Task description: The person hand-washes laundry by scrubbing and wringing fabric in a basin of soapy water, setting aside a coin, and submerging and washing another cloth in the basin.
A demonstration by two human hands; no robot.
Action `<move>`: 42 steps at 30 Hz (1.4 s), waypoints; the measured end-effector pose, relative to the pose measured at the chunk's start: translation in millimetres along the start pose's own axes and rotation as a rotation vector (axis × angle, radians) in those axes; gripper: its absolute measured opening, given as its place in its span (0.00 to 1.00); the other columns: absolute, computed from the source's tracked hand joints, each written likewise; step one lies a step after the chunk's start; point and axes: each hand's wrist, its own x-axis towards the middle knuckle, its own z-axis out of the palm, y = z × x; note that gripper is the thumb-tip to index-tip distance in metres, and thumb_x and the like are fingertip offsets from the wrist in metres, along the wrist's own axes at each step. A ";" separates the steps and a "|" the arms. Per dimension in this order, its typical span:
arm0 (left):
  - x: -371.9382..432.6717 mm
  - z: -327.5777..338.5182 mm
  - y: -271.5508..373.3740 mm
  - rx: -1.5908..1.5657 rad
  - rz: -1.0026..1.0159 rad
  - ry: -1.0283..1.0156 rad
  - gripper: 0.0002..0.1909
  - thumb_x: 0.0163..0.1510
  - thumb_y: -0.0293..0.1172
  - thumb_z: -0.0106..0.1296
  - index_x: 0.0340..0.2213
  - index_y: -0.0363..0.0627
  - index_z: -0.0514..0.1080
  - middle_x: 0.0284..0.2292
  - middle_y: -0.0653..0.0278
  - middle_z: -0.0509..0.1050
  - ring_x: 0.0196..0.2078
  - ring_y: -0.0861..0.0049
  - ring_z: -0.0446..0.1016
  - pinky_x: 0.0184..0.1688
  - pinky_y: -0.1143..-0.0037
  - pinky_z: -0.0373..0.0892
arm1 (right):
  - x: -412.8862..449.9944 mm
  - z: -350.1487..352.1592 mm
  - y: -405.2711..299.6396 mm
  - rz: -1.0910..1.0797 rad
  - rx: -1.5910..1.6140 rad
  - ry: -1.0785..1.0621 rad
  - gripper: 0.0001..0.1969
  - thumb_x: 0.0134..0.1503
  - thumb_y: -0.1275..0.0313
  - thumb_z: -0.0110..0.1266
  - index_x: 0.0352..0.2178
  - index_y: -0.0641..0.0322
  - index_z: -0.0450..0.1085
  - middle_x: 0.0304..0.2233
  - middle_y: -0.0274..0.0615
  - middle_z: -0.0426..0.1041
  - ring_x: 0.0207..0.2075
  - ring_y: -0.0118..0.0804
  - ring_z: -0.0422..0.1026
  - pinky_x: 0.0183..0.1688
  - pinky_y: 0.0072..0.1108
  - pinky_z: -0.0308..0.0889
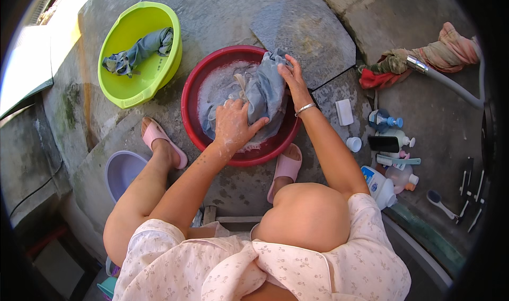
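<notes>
A red plastic basin (292, 136) holds sudsy water and a wet blue-grey garment (268, 86), which is bunched up and reaches over the far rim. My left hand (234, 122) lies on the near side of the cloth, wet with foam, its thumb spread to the right. Its fingertips are hidden, so its grip is unclear. At the garment's right side is my right hand (296, 80), a silver bangle on its wrist. The fingers are apart and touch the cloth's edge. A pale strap (241, 84) shows among the wet fabric.
A tilted lime-green basin (167, 74) holds a twisted blue-grey cloth (145, 50). At left sits a lilac basin (123, 170). On the right are a white bar (344, 112), several bottles (381, 185), a phone (383, 144), brushes (435, 197) and a grey hose (453, 82).
</notes>
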 end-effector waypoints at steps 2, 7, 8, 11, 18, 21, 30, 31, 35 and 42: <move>-17.0 13.2 1.6 -0.013 0.135 -0.131 0.24 0.47 0.52 0.53 0.35 0.43 0.74 0.41 0.52 0.70 0.48 0.56 0.65 0.47 0.60 0.59 | -4.5 2.7 1.6 -0.141 -0.219 -0.115 0.39 0.49 0.50 0.57 0.57 0.58 0.55 0.59 0.51 0.54 0.60 0.43 0.54 0.61 0.29 0.48; -15.4 21.9 -19.3 -0.130 -0.016 0.116 0.22 0.45 0.39 0.57 0.44 0.49 0.71 0.52 0.51 0.63 0.56 0.53 0.59 0.52 0.61 0.58 | -43.4 13.7 39.2 -0.210 -1.079 -0.378 0.55 0.36 0.50 0.66 0.62 0.38 0.40 0.63 0.55 0.42 0.64 0.58 0.40 0.57 0.50 0.51; -11.3 24.5 -25.8 -0.045 -0.057 0.186 0.34 0.42 0.37 0.60 0.52 0.52 0.64 0.54 0.47 0.59 0.57 0.48 0.56 0.53 0.57 0.57 | -49.6 18.1 42.4 -0.182 -1.179 -0.432 0.56 0.34 0.52 0.67 0.62 0.36 0.41 0.63 0.54 0.42 0.64 0.58 0.39 0.57 0.51 0.50; -12.3 63.0 -56.6 -0.266 -0.610 0.118 0.46 0.40 0.38 0.62 0.59 0.56 0.52 0.55 0.40 0.55 0.57 0.43 0.54 0.53 0.54 0.58 | -49.4 44.9 59.0 -0.207 -1.262 -0.454 0.57 0.30 0.60 0.69 0.61 0.35 0.44 0.61 0.52 0.45 0.63 0.57 0.43 0.55 0.51 0.53; 29.1 99.0 -77.3 -0.186 -0.694 -0.050 0.33 0.44 0.33 0.55 0.53 0.51 0.59 0.39 0.40 0.68 0.43 0.45 0.68 0.46 0.58 0.65 | 9.2 65.2 91.0 -0.319 -1.207 -0.321 0.28 0.41 0.62 0.56 0.47 0.56 0.66 0.48 0.58 0.65 0.49 0.56 0.65 0.49 0.36 0.63; 47.5 105.4 -102.8 -0.157 -0.704 -0.140 0.18 0.49 0.28 0.45 0.44 0.46 0.68 0.33 0.43 0.73 0.38 0.48 0.73 0.43 0.59 0.68 | 50.2 78.3 71.8 0.084 -1.107 -0.545 0.25 0.41 0.63 0.56 0.44 0.59 0.70 0.42 0.58 0.71 0.43 0.53 0.71 0.47 0.37 0.65; 70.8 125.5 -160.1 -0.156 -0.373 -0.660 0.18 0.57 0.35 0.36 0.38 0.37 0.72 0.37 0.41 0.73 0.41 0.47 0.71 0.48 0.61 0.65 | 107.6 75.4 109.1 0.217 -1.440 -1.126 0.25 0.53 0.56 0.44 0.49 0.59 0.68 0.51 0.51 0.68 0.52 0.49 0.67 0.55 0.33 0.60; 73.8 120.1 -163.5 -0.152 -0.352 -0.652 0.18 0.57 0.35 0.36 0.38 0.37 0.72 0.37 0.41 0.73 0.41 0.47 0.71 0.48 0.61 0.65 | 107.4 64.8 117.2 0.218 -1.446 -1.102 0.25 0.53 0.56 0.44 0.49 0.59 0.68 0.51 0.51 0.68 0.52 0.49 0.67 0.55 0.33 0.60; 54.8 81.7 -176.4 -0.240 -0.233 -0.424 0.19 0.55 0.37 0.41 0.43 0.37 0.70 0.43 0.44 0.71 0.48 0.52 0.69 0.51 0.64 0.63 | 74.7 45.6 103.8 -0.056 -0.794 -0.653 0.26 0.49 0.58 0.56 0.48 0.62 0.68 0.46 0.49 0.71 0.48 0.43 0.70 0.52 0.28 0.63; 20.2 2.6 -169.1 -0.408 -0.132 -0.002 0.17 0.50 0.32 0.48 0.42 0.40 0.68 0.45 0.53 0.70 0.47 0.65 0.69 0.47 0.71 0.67 | 1.6 -8.6 25.3 0.054 -0.031 -0.256 0.22 0.51 0.69 0.59 0.47 0.67 0.67 0.45 0.40 0.72 0.46 0.30 0.70 0.47 0.22 0.65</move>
